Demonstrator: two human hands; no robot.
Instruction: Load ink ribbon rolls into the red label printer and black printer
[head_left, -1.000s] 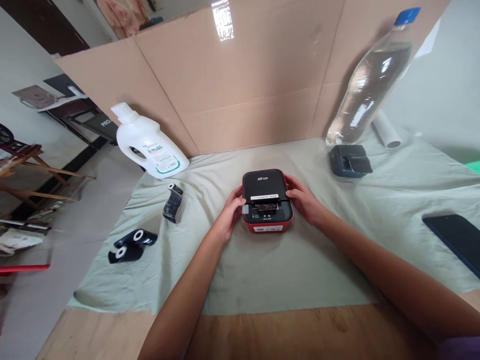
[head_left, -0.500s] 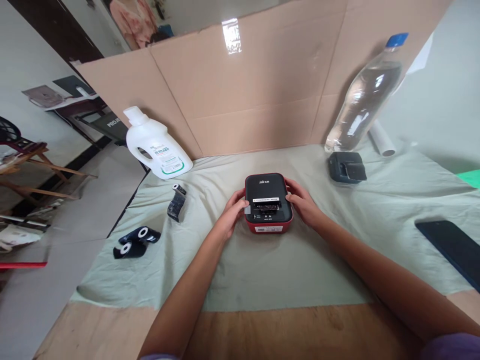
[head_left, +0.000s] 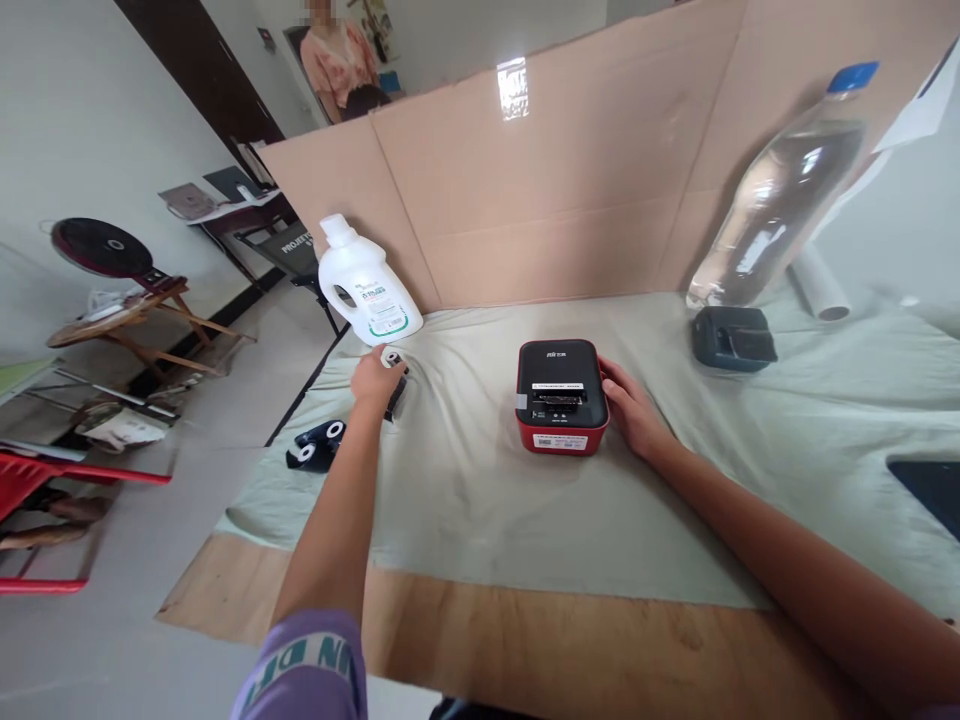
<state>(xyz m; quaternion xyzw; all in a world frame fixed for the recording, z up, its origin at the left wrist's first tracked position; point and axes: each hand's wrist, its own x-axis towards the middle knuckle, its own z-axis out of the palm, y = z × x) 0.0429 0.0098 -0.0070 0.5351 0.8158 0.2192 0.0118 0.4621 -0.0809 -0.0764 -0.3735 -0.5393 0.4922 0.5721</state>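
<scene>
A label printer (head_left: pixel 562 400) with a black top, red body and a slot in its lid sits on the cloth in front of me. My right hand (head_left: pixel 630 408) rests against its right side, fingers stretched along the wall and thumb near the top edge. Further left, my left hand (head_left: pixel 379 378) is over a small black roll (head_left: pixel 394 395) with a white core and an unrolled tail. Its thumb and forefinger are apart around the roll's upper end; the other fingers are hidden. Two more black rolls (head_left: pixel 321 442) with white cores lie nearer to me.
A white detergent bottle (head_left: pixel 369 285) stands behind my left hand, before a cardboard panel (head_left: pixel 540 200). At right are a large water bottle (head_left: pixel 784 210), a dark boxy device (head_left: pixel 733 338), a white tube (head_left: pixel 821 285) and a phone (head_left: pixel 930 490). A person (head_left: pixel 341 60) is beyond the panel.
My left hand has left the printer's left side and moved left to the small black roll. My right hand stays by the printer. The view has turned left.
</scene>
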